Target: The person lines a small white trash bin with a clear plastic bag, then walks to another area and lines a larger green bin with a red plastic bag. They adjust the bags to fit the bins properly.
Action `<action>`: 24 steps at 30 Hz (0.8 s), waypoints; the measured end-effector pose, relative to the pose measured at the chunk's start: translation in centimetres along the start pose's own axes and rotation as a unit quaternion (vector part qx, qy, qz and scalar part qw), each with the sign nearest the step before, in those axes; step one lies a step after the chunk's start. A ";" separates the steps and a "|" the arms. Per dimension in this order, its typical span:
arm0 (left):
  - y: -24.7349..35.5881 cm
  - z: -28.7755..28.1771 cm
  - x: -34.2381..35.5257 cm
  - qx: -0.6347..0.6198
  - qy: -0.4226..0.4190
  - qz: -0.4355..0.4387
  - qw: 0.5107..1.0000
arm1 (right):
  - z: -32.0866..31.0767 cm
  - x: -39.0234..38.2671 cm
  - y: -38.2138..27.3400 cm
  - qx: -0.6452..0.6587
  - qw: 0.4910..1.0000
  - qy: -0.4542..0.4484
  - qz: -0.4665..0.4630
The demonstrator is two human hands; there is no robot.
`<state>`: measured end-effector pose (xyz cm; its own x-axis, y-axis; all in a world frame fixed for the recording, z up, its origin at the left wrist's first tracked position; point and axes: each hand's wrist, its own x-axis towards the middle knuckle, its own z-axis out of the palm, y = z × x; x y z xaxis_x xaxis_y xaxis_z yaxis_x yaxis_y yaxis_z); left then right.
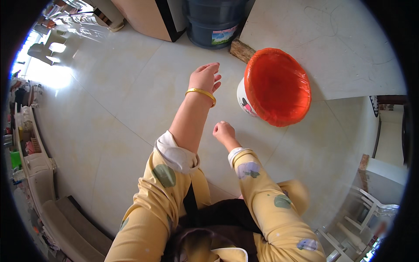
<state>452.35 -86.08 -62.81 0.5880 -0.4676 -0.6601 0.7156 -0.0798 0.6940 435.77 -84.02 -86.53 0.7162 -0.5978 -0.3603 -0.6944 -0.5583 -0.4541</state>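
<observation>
My left hand (206,77) is held out in front of me, above the tiled floor, with a gold bangle on its wrist. Its fingers are loosely bent and apart, and nothing shows in them. My right hand (224,132) is nearer to me and curled closed; whatever it may hold is hidden. A white bin (245,98) with a red plastic bag (279,87) lining it and folded over its rim stands to the right of both hands. Neither hand touches it. The inside of the bag looks red all over, with no contents that I can make out.
Behind the bin lies a block of wood (242,51), beside a large blue water jug (214,22). A pale flat panel (323,48) fills the upper right. A grey bench (76,227) is at lower left, and a white chair frame (364,212) at lower right.
</observation>
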 end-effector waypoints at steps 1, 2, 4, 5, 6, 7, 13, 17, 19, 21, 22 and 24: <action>0.2 0.1 0.0 -0.008 -0.001 -0.001 1.000 | -1.1 0.0 -0.2 0.043 0.999 0.006 0.015; 0.4 0.0 0.3 -0.022 0.005 -0.003 1.000 | -2.3 0.0 -0.6 0.086 0.996 0.011 0.027; 0.9 -0.5 1.0 -0.050 0.014 -0.008 0.999 | -5.0 -0.4 -1.8 0.222 0.975 0.018 0.021; 1.2 -0.8 1.3 -0.070 0.020 -0.007 0.997 | -6.5 -0.7 -2.4 0.288 0.957 0.022 0.017; 1.3 -1.1 1.6 -0.079 0.027 -0.003 0.997 | -7.9 -1.1 -3.1 0.318 0.948 0.035 0.010; 1.4 -1.2 1.9 -0.088 0.033 0.001 0.996 | -9.4 -1.6 -3.8 0.345 0.937 0.048 0.003; 1.1 0.1 1.1 -0.087 0.014 -0.011 0.996 | -21.9 -3.9 -8.0 0.336 0.931 0.133 -0.052; 0.7 1.1 -0.1 -0.063 -0.012 0.002 0.998 | -28.2 -4.1 -6.0 0.258 0.942 0.198 -0.085; 0.5 1.4 -0.5 -0.046 -0.025 0.007 0.999 | -29.5 -3.9 -3.5 0.236 0.948 0.205 -0.056; 0.0 2.0 -0.8 -0.031 -0.045 0.007 0.998 | -29.8 -3.4 -0.4 0.225 0.948 0.224 -0.015; -0.2 2.4 -0.8 -0.027 -0.052 0.008 0.998 | -29.8 -3.2 0.9 0.211 0.948 0.237 0.011; -0.6 2.6 -1.0 -0.014 -0.061 0.010 0.998 | -29.5 -2.7 2.8 0.155 0.955 0.252 0.034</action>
<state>450.31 -87.81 -61.85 0.5529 -0.5723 -0.6056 0.7160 -0.0453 0.6966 429.87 -100.93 -62.84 0.4921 -0.8705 0.0044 -0.6275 -0.3582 -0.6913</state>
